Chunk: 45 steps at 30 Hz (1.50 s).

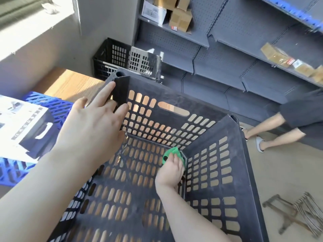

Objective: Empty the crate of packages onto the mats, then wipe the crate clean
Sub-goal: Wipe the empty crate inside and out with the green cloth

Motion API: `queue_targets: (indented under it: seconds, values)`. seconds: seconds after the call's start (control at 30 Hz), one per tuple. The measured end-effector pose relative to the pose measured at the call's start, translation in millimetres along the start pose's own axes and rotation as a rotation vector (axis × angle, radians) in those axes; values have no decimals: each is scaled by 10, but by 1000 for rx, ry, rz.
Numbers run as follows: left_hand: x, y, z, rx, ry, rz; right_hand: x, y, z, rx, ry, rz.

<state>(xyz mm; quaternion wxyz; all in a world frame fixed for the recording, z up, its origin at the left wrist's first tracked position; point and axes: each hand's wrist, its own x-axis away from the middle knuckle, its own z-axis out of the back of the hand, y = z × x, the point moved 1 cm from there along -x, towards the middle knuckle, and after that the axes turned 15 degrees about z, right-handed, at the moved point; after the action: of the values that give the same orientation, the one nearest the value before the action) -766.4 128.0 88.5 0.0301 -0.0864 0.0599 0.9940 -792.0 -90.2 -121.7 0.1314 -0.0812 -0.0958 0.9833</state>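
Black perforated plastic fills most of the view: a large crate (201, 110) seen from above, with nothing inside it, so the emptying part of the job looks done and the wiping is under way. The person's left hand (94, 123) reaches to the far left corner post of the crate, fingers laid out straight against the rim. Its grip is open and holds nothing, and it appears to be there only to steady the crate against the push of the wiping. The right hand (172, 169) is deep inside, at the far right bottom corner where floor and two walls meet. Its grip is closed around a bunched green cloth (172, 152), pressing it into that corner, likely because dirt collects there. Wood-coloured flooring shows through the slots. To the left, just beside the crate, lie blue lattice mats (50, 103) with a white and black boxed package (22, 124) resting on them. Behind stands a second black crate (111, 56), and grey pegboard shelving (227, 67) carries a few cardboard boxes (180, 16). At the right edge, another person's bare legs (272, 135) are near the shelving, and a folded metal frame (297, 213) lies on the floor.
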Motion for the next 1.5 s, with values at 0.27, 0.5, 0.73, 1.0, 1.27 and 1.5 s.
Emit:
queue_targets:
  seconds: [0.27, 0.5, 0.73, 1.0, 1.27, 1.5]
  values:
    - [-17, -20, -36, 2, 32, -11, 82, -1182, -83, -167, -261, 796]
    - [-13, -21, -17, -9, 20, -7, -219, -409, 0, 109, -137, 719]
    - [-13, -8, 0, -24, -10, 0, -86, 399, 219, 376, -126, 270]
    - [-9, 15, 18, -41, -18, 27, 320, 211, 291, 314, -283, 86]
    - [13, -5, 50, -33, -17, 16, 698, 257, 97, 228, -279, -88]
    - [2, -16, 13, -7, -13, 11, -51, 244, 180, 111, -140, -27]
